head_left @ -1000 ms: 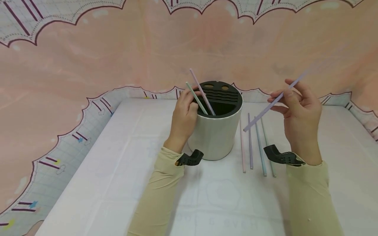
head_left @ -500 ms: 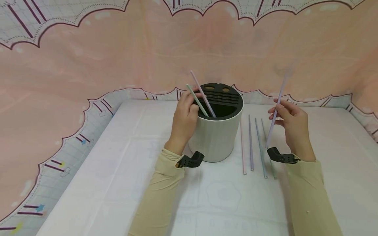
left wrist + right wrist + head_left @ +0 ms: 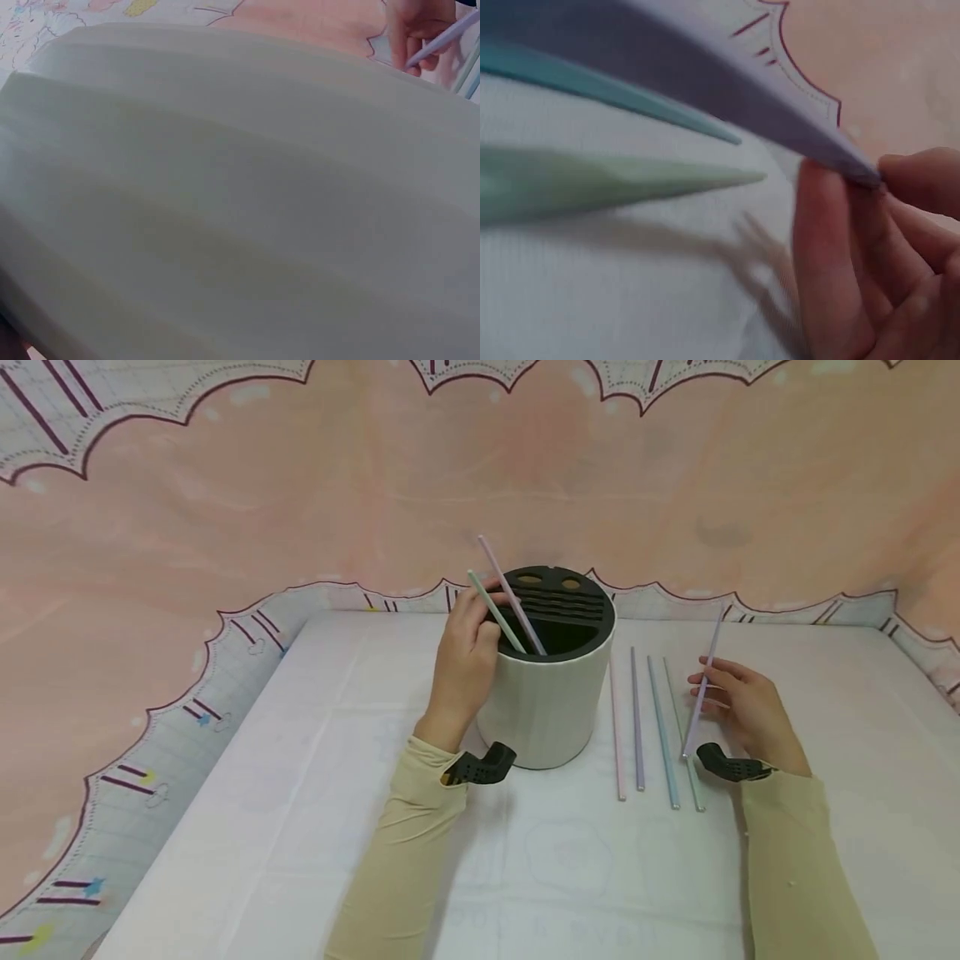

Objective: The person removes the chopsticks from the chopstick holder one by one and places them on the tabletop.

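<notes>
A round off-white holder point(image 3: 543, 710) with a black slotted top point(image 3: 558, 597) stands upright on the table. My left hand point(image 3: 465, 660) grips its left rim, fingers over the top edge. A pale green stick point(image 3: 497, 610) and a pink-lilac stick point(image 3: 513, 597) lean left out of its large opening, beside those fingers. To the right, my right hand point(image 3: 746, 697) pinches a slim lilac stick point(image 3: 702, 693) between thumb and fingertips, tilted near upright. Its lower end overlaps the green stick point(image 3: 694, 785) on the table; contact cannot be told. The holder's wall point(image 3: 240, 195) fills the left wrist view.
Between the holder and my right hand lie a pink stick point(image 3: 618, 743), a purple stick point(image 3: 637, 727) and a blue stick point(image 3: 663, 735), roughly parallel. A white cover point(image 3: 300, 827) lies on the table. A peach patterned cloth point(image 3: 480, 468) hangs behind.
My right hand has come down toward the table with the lilac stick, which has turned from a slant to nearly upright. The left hand and the holder stay in place.
</notes>
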A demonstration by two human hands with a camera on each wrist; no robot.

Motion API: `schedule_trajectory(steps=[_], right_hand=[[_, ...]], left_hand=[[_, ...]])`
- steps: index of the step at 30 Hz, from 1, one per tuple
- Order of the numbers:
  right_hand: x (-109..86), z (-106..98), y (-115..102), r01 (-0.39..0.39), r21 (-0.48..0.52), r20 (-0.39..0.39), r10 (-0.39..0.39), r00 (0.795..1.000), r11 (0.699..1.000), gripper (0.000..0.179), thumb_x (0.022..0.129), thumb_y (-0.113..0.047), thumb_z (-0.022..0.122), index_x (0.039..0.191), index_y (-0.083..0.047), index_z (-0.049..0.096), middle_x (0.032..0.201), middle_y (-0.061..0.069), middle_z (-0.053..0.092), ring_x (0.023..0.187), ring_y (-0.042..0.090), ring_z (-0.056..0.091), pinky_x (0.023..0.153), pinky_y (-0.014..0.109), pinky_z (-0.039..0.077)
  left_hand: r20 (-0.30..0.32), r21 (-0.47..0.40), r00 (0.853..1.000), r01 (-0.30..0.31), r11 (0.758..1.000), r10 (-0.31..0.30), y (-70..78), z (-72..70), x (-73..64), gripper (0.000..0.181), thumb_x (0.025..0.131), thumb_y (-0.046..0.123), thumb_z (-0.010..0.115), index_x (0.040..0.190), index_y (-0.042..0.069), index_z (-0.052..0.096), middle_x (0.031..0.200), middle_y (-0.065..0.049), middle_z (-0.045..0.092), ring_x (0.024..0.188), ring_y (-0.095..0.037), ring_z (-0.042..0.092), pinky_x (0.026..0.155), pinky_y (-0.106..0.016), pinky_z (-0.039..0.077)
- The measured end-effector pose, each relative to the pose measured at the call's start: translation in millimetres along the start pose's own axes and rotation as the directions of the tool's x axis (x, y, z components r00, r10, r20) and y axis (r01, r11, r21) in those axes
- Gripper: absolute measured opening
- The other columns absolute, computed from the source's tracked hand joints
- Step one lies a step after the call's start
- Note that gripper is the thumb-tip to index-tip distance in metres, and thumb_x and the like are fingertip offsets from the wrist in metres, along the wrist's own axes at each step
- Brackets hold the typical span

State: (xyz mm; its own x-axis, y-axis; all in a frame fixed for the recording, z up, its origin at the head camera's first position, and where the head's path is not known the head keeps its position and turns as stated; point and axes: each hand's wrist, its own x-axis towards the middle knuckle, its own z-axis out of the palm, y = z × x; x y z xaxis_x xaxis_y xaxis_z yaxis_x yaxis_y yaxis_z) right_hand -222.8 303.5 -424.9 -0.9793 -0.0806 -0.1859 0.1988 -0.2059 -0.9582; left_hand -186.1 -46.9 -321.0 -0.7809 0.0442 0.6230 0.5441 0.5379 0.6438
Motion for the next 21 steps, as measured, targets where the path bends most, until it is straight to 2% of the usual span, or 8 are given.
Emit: schedule_trajectory(steps=[3, 6, 9, 13, 15, 17, 19, 21], right_hand=[[0.0, -7.1, 1.9, -0.039, 0.038, 0.040, 0.038, 0.998, 0.998, 0.051, 0.087, -0.017, 0.054, 0.131, 0.000, 0.035, 0.089, 0.004, 0.066, 0.082, 0.018, 0.062, 0.065, 0.027, 0.051], [-1.4, -14.0, -0.9, -0.075, 0.013, 0.052, 0.074, 0.996, 0.997, 0.049, 0.087, -0.018, 0.055, 0.130, -0.001, 0.039, 0.090, 0.003, 0.065, 0.082, 0.016, 0.060, 0.066, 0.024, 0.050], [-2.7, -18.6, -4.8, -0.113, 0.018, 0.055, 0.112, 0.992, 0.993, 0.044, 0.087, -0.019, 0.055, 0.126, -0.003, 0.043, 0.090, 0.003, 0.065, 0.075, 0.013, 0.055, 0.060, 0.020, 0.045], [-3.2, -21.4, -7.9, -0.165, 0.015, 0.059, 0.164, 0.985, 0.986, 0.045, 0.087, -0.019, 0.055, 0.126, -0.002, 0.042, 0.089, 0.004, 0.065, 0.066, 0.010, 0.046, 0.052, 0.020, 0.035], [-3.2, -20.9, -8.5, -0.178, -0.092, 0.041, 0.183, 0.982, 0.980, 0.049, 0.087, -0.023, 0.055, 0.128, -0.003, 0.040, 0.088, 0.002, 0.064, 0.064, 0.008, 0.045, 0.051, 0.020, 0.034], [-3.0, -19.4, -8.4, -0.184, -0.234, 0.010, 0.192, 0.981, 0.955, 0.053, 0.086, -0.029, 0.056, 0.130, -0.005, 0.039, 0.087, -0.001, 0.064, 0.064, 0.007, 0.044, 0.051, 0.020, 0.034], [-3.2, -17.6, -7.8, -0.168, -0.391, -0.013, 0.177, 0.984, 0.905, 0.055, 0.086, -0.034, 0.055, 0.130, -0.005, 0.039, 0.085, -0.004, 0.063, 0.064, 0.007, 0.044, 0.052, 0.021, 0.035], [-3.1, -16.1, -6.6, -0.142, -0.527, -0.029, 0.149, 0.988, 0.838, 0.055, 0.086, -0.036, 0.054, 0.130, -0.004, 0.040, 0.084, -0.005, 0.063, 0.064, 0.007, 0.045, 0.054, 0.022, 0.037]], left_hand=[[-0.002, -0.001, 1.000, 0.008, 1.000, -0.008, 0.6, 0.2, 0.7, 0.040, 0.081, 0.008, 0.032, 0.110, 0.011, 0.059, 0.128, 0.004, 0.044, 0.121, -0.005, 0.033, 0.095, -0.027, 0.031], [-0.002, -0.018, 1.000, 0.009, 1.000, -0.009, 1.5, 0.4, 2.0, 0.039, 0.081, 0.008, 0.032, 0.109, 0.009, 0.059, 0.128, 0.003, 0.044, 0.121, -0.006, 0.034, 0.096, -0.026, 0.030], [-0.003, -0.024, 1.000, 0.008, 1.000, -0.008, 1.7, 0.0, 2.5, 0.039, 0.081, 0.008, 0.032, 0.109, 0.009, 0.059, 0.128, 0.002, 0.044, 0.122, -0.007, 0.034, 0.097, -0.026, 0.029], [-0.006, -0.019, 1.000, 0.010, 1.000, -0.010, 1.8, 0.1, 2.9, 0.039, 0.081, 0.008, 0.032, 0.110, 0.009, 0.059, 0.129, 0.004, 0.043, 0.122, -0.004, 0.033, 0.097, -0.026, 0.029], [-0.004, -0.022, 1.000, 0.018, 1.000, -0.018, 1.5, 0.6, 3.2, 0.039, 0.081, 0.009, 0.032, 0.110, 0.010, 0.058, 0.129, 0.006, 0.043, 0.121, -0.002, 0.032, 0.097, -0.025, 0.029], [0.000, -0.025, 1.000, 0.024, 0.999, -0.024, 1.5, 1.2, 3.5, 0.039, 0.081, 0.008, 0.032, 0.110, 0.010, 0.058, 0.129, 0.006, 0.042, 0.121, -0.001, 0.032, 0.097, -0.025, 0.029], [0.004, -0.028, 1.000, 0.031, 0.999, -0.031, 1.1, 2.1, 3.6, 0.039, 0.081, 0.008, 0.032, 0.110, 0.011, 0.058, 0.129, 0.007, 0.042, 0.121, -0.001, 0.032, 0.097, -0.025, 0.029], [0.006, -0.027, 0.999, 0.037, 0.999, -0.037, 1.1, 2.8, 3.4, 0.040, 0.081, 0.008, 0.032, 0.110, 0.011, 0.058, 0.129, 0.007, 0.042, 0.121, -0.001, 0.032, 0.097, -0.025, 0.029]])
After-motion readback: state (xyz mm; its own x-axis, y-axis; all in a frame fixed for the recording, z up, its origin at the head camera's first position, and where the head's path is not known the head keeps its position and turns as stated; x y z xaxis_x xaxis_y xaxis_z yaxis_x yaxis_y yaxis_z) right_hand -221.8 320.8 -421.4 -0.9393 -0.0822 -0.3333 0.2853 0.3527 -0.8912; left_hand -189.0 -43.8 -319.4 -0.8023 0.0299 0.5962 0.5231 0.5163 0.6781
